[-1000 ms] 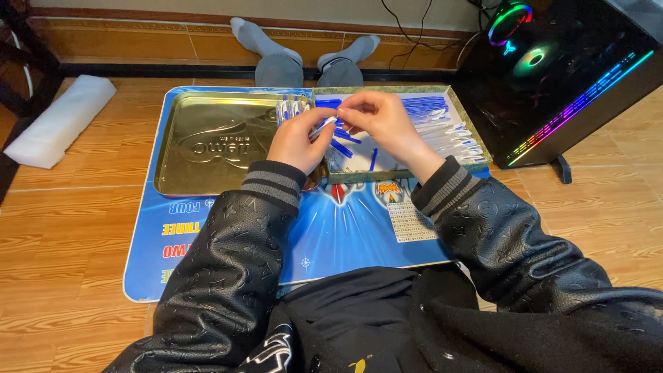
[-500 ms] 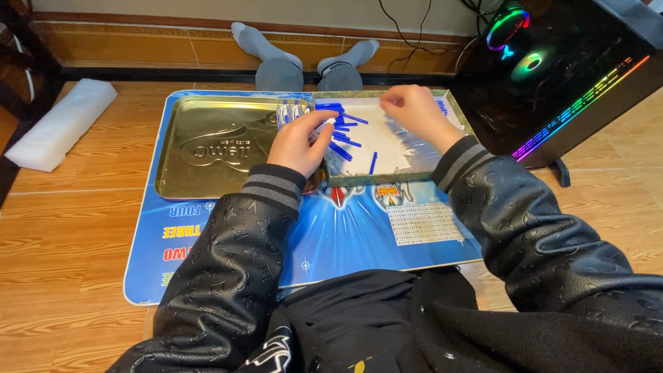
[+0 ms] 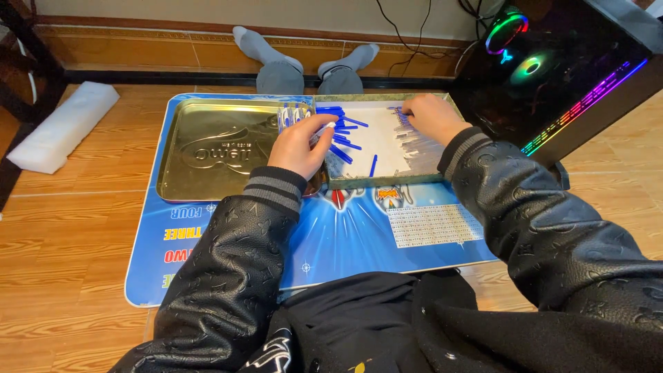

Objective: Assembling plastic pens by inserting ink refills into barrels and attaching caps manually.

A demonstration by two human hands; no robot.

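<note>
My left hand (image 3: 297,146) rests on the left edge of the shallow tray (image 3: 387,181), fingers curled around a thin white-and-blue stick (image 3: 323,128) — gripping it, tip pointing into the tray. My right hand (image 3: 429,117) lies inside the tray at its far right corner, fingers bent down onto a row of clear plastic tubes (image 3: 414,141); whether they pinch one I cannot tell, since the fingertips are hidden. Loose blue sticks (image 3: 343,141) lie scattered in the left half of the tray, a few more at its far edge. Just left of the tray — edges touching — sits a gold metal lid (image 3: 214,148), embossed, lying flat. Both rest on a blue printed mat (image 3: 359,235) that extends nearer to me than the tray. The mat lies on a wooden floor (image 3: 62,228). Beyond the tray, my socked feet (image 3: 304,59) point to the wall. To the right of the tray stands a computer case (image 3: 552,69) with coloured lights. Far left of the tray lies a white foam block (image 3: 62,124).
</note>
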